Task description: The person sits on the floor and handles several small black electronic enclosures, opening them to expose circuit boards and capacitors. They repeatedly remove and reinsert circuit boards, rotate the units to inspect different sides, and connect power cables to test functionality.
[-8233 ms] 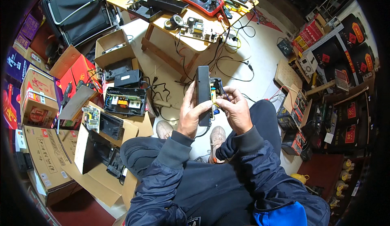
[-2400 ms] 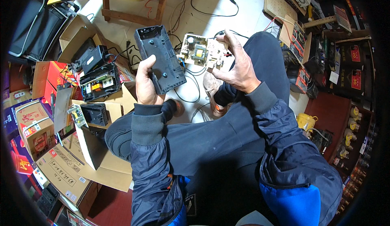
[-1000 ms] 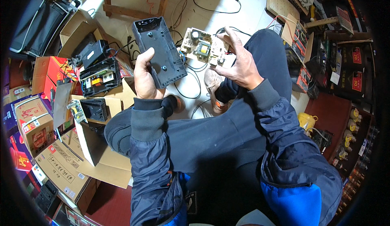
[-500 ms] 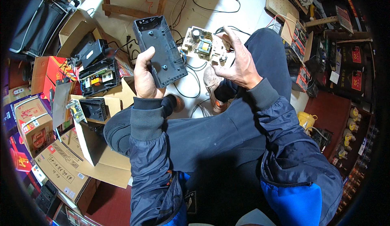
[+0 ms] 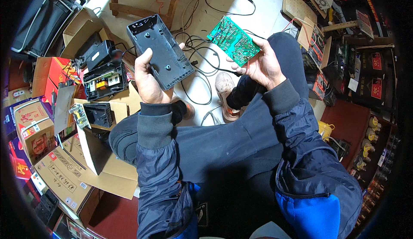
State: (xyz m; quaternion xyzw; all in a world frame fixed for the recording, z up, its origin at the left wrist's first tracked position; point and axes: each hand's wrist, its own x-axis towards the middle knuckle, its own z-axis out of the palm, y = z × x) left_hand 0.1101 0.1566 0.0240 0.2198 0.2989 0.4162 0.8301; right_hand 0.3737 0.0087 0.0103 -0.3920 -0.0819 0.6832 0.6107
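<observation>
In my left hand [image 5: 150, 82] is a black plastic housing shell [image 5: 161, 54], open side up, with small posts on its inner floor. My thumb presses its near left edge and fingertips show past the right edge. My right hand [image 5: 266, 65] grips a circuit board [image 5: 234, 41] by its near right end. The board's green soldered side faces me; its components are hidden underneath. Thin black cables [image 5: 202, 47] run between the board and the shell, partly behind both. Shell and board are held apart over the floor.
To the left, an open cardboard box [image 5: 116, 105] holds another black housing with a board [image 5: 103, 82]. Sealed cartons [image 5: 64, 174] stand lower left. A wooden-legged table [image 5: 142, 9] is ahead, with a loose black cable [image 5: 228, 9] on the floor. Shelves of small parts [image 5: 370, 144] line the right.
My right hand has turned the circuit board over, from component side to green solder side, and shifted it slightly right. My left hand has moved the shell a little left.
</observation>
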